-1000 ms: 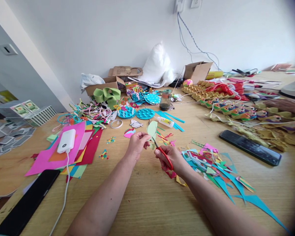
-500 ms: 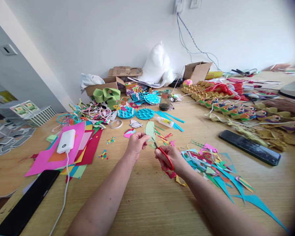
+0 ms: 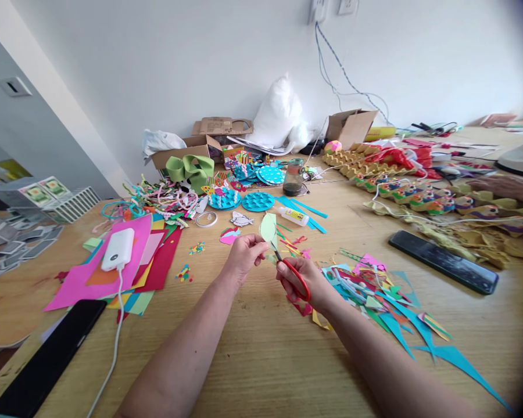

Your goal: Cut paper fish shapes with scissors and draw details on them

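Between thumb and fingers, my left hand (image 3: 246, 257) pinches a pale green piece of paper (image 3: 268, 227) that stands up above the table. My right hand (image 3: 300, 278) is closed round a pair of scissors with red handles (image 3: 302, 283). Their blades lie against the lower right edge of the green paper, close to my left fingertips. Just beyond my hands are a pink and red paper cutout (image 3: 230, 234), a fish cutout (image 3: 242, 219) and a glue bottle (image 3: 294, 216) lying on its side.
Colourful paper scraps (image 3: 375, 296) spread to the right, beside a black phone (image 3: 443, 261). At left, coloured sheets (image 3: 157, 261) lie under a white power bank (image 3: 118, 249) with a cable; another dark phone (image 3: 47, 360) is nearer. A glass jar (image 3: 293, 177) and blue discs (image 3: 257, 201) stand farther back.
The green paper has turned slightly in my left hand and looks narrower at its lower end. My right hand and the scissors have shifted very slightly right.
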`<act>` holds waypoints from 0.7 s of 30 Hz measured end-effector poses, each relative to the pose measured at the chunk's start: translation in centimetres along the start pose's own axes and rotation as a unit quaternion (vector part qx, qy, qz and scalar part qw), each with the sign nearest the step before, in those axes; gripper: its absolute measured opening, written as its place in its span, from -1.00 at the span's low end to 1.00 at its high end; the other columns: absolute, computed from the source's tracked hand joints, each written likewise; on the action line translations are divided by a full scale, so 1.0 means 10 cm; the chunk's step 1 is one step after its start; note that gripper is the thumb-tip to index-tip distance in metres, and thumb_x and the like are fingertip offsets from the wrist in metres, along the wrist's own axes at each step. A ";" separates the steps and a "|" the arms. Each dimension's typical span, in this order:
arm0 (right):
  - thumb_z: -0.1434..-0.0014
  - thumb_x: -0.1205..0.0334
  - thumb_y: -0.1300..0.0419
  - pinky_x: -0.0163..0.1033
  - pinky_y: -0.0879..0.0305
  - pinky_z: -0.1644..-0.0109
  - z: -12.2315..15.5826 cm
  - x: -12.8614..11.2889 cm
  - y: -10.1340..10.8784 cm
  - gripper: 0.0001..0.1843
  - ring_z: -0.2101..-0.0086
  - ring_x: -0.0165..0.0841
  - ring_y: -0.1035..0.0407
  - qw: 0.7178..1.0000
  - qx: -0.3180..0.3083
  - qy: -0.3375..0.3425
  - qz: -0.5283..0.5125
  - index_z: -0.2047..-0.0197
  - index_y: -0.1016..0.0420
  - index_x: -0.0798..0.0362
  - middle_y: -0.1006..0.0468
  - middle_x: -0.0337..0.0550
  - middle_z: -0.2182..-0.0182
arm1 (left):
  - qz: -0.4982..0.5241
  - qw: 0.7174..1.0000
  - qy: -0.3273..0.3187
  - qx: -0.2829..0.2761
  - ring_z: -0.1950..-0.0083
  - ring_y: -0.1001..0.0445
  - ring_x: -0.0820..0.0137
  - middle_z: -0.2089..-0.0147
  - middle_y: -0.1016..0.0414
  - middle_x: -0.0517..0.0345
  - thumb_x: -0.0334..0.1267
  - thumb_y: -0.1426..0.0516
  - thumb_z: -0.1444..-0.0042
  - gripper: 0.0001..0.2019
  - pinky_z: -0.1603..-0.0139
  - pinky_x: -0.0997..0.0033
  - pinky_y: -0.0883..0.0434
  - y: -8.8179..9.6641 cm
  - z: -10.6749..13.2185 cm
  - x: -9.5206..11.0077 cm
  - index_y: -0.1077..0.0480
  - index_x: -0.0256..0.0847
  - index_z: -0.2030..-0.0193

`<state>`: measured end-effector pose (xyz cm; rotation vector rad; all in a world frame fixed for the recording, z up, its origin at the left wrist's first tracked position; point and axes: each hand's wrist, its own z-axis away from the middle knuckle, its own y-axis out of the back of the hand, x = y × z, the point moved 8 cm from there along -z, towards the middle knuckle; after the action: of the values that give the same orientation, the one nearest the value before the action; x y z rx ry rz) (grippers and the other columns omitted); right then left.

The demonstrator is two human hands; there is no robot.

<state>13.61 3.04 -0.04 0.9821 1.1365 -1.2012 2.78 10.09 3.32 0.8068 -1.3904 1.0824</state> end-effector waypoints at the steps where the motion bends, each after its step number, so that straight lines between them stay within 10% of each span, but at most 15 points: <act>1: 0.03 -0.25 -0.31 -0.43 0.01 0.73 0.00 0.00 0.00 -0.48 0.80 -0.52 -0.17 1.000 0.002 -0.001 -0.001 0.50 -0.37 0.07 -0.34 -0.34 0.81 | -0.002 1.000 -0.001 -0.005 0.64 -0.18 0.59 0.65 -0.32 0.27 -0.20 -0.26 0.21 -0.79 0.62 0.55 -0.09 -0.01 0.00 0.00 -0.33 -0.24 0.56; 21: -0.04 -0.26 -0.26 -0.41 -0.02 0.67 0.03 -0.06 -0.03 -0.48 0.73 -0.49 -0.23 1.000 -0.008 0.003 0.012 0.47 -0.37 0.09 -0.36 -0.31 0.75 | -0.049 0.998 0.024 -0.043 0.63 -0.23 0.57 0.65 -0.35 0.24 -0.22 -0.26 0.24 -0.82 0.60 0.54 -0.12 -0.02 0.00 -0.03 -0.39 -0.27 0.56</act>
<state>13.35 2.84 0.56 0.9849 1.1349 -1.1691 2.97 9.96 3.10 0.7749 -1.3343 0.9537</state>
